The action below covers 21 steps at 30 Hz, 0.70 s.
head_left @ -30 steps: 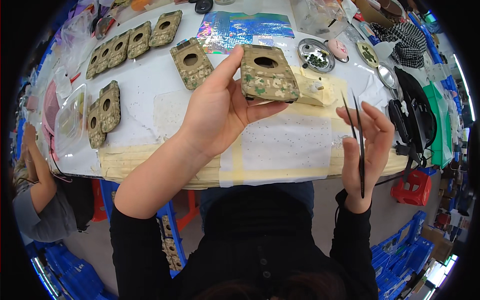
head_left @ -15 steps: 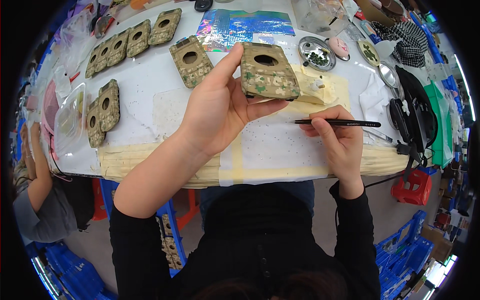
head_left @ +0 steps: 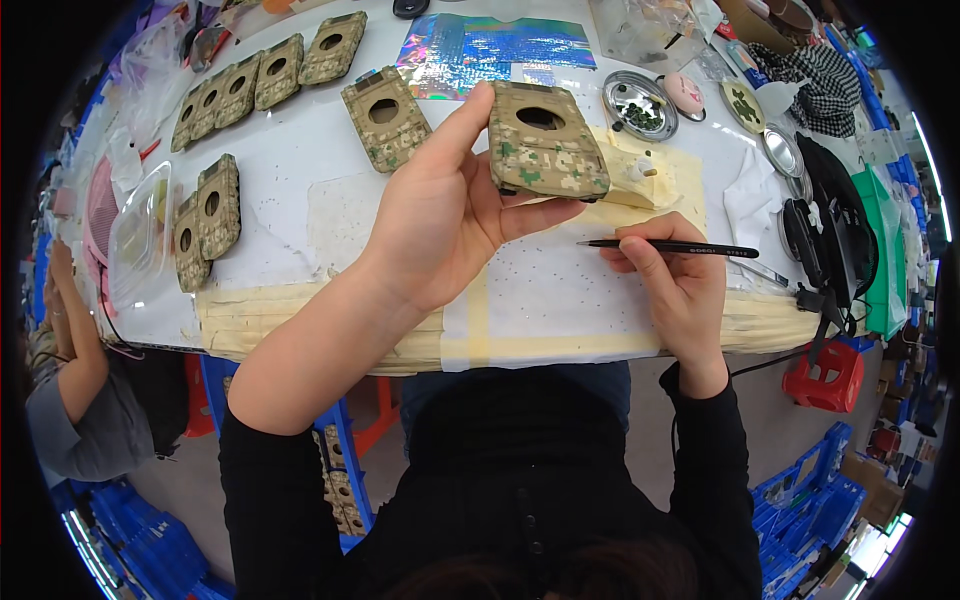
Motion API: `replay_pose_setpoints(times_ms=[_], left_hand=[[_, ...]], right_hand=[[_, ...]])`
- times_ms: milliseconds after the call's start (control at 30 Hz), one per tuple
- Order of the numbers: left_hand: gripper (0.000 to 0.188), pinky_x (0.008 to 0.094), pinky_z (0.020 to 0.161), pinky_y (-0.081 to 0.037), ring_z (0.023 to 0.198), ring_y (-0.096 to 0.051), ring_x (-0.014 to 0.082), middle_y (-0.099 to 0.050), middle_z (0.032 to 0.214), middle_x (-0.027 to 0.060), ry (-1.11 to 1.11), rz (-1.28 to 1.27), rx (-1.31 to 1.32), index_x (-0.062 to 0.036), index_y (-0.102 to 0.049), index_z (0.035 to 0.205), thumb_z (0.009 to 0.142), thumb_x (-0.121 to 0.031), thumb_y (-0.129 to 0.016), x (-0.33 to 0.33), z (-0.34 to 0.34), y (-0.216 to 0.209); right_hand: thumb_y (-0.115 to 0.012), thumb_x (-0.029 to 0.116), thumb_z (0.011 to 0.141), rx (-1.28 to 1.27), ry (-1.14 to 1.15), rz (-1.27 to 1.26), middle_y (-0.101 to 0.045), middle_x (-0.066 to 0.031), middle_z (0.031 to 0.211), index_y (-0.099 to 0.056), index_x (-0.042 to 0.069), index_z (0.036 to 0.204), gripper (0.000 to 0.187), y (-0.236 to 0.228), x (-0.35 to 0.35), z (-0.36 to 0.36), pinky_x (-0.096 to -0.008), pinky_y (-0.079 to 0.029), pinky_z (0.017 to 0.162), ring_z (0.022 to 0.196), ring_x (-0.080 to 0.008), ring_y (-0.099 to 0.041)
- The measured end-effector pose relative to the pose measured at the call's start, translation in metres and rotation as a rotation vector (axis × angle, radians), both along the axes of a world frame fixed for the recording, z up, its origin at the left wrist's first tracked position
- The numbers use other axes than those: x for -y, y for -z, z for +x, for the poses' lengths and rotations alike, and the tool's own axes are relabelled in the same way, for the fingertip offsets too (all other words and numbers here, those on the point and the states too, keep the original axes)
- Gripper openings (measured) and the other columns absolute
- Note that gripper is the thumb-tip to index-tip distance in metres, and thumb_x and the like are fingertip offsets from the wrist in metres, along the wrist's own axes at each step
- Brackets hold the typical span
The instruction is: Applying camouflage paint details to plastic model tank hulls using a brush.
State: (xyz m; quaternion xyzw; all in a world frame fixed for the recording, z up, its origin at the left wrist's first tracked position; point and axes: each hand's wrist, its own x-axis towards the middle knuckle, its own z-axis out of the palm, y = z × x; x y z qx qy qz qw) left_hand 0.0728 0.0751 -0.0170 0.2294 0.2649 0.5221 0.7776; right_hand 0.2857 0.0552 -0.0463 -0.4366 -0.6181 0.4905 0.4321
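Observation:
Above the table, my left hand [head_left: 440, 215] grips a camouflage-patterned model tank hull [head_left: 548, 160] by its edges. The hull has a round hole in its top, and green, tan and white blotches show on its near end. My right hand [head_left: 672, 275] pinches a thin black paintbrush [head_left: 690, 246], its fine tip pointing left, below the hull and apart from it. Behind my left hand another camouflage hull [head_left: 388, 125] lies on the table. A white sheet [head_left: 560, 290] with many tiny dark specks is under both hands.
More hulls stand in a row [head_left: 280, 72] at the back left, with others [head_left: 212, 210] nearer. A round metal dish [head_left: 640, 105] holds small dark green pieces. Shiny holographic film [head_left: 490, 50] lies behind. A black bag [head_left: 840, 220] is at the right; another person's arm [head_left: 80, 340] shows far left.
The whole view has shifted very slightly. Both hands keep their hold on the hull and the paintbrush, and the brush tip stays apart from the hull.

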Motion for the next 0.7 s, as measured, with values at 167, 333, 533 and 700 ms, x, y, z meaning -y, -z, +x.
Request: replay_pose_setpoints(times_ms=[167, 333, 533, 700], left_hand=[[0.054, 0.0341, 0.082, -0.056, 0.104, -0.059, 0.0313, -0.056, 0.113, 0.0232, -0.045, -0.012, -0.042, 0.0068, -0.042, 0.123, 0.098, -0.038, -0.027, 0.0010, 0.0029, -0.0021], [0.054, 0.0343, 0.082, -0.056, 0.104, -0.059, 0.0314, -0.056, 0.114, 0.0232, -0.045, -0.014, -0.038, 0.0069, -0.042, 0.123, 0.098, -0.038, -0.027, 0.0011, 0.0031, -0.0021], [0.050, 0.0367, 0.083, -0.055, 0.104, -0.059, 0.0290, -0.056, 0.114, 0.0196, -0.029, -0.014, -0.020, 0.0036, -0.042, 0.123, 0.098, -0.037, -0.028, 0.0009, 0.0023, -0.0012], [0.041, 0.0413, 0.085, -0.053, 0.103, -0.059, 0.0237, -0.056, 0.115, 0.0129, 0.009, -0.011, 0.014, -0.0030, -0.042, 0.122, 0.098, -0.035, -0.031, 0.0007, -0.0001, -0.0010]], right_hand=[[-0.058, 0.005, 0.088, 0.003, -0.003, 0.005, -0.062, -0.0053, 0.077, -0.058, -0.004, 0.087, 0.010, 0.0009, -0.0003, 0.0004, -0.0211, -0.048, 0.067, 0.072, -0.0090, -0.058], [-0.058, 0.005, 0.088, -0.003, -0.007, 0.001, -0.062, -0.0054, 0.077, -0.059, -0.004, 0.087, 0.010, 0.0012, 0.0001, 0.0011, -0.0212, -0.048, 0.067, 0.072, -0.0090, -0.058], [-0.058, 0.005, 0.088, -0.003, 0.003, -0.004, -0.062, -0.0054, 0.077, -0.059, -0.005, 0.087, 0.010, 0.0011, 0.0006, 0.0009, -0.0212, -0.048, 0.067, 0.072, -0.0092, -0.058], [-0.056, 0.006, 0.089, 0.044, -0.048, 0.028, -0.062, -0.0084, 0.084, -0.056, -0.004, 0.091, 0.010, 0.0032, -0.0015, 0.0046, -0.0246, -0.052, 0.070, 0.078, -0.0155, -0.064]])
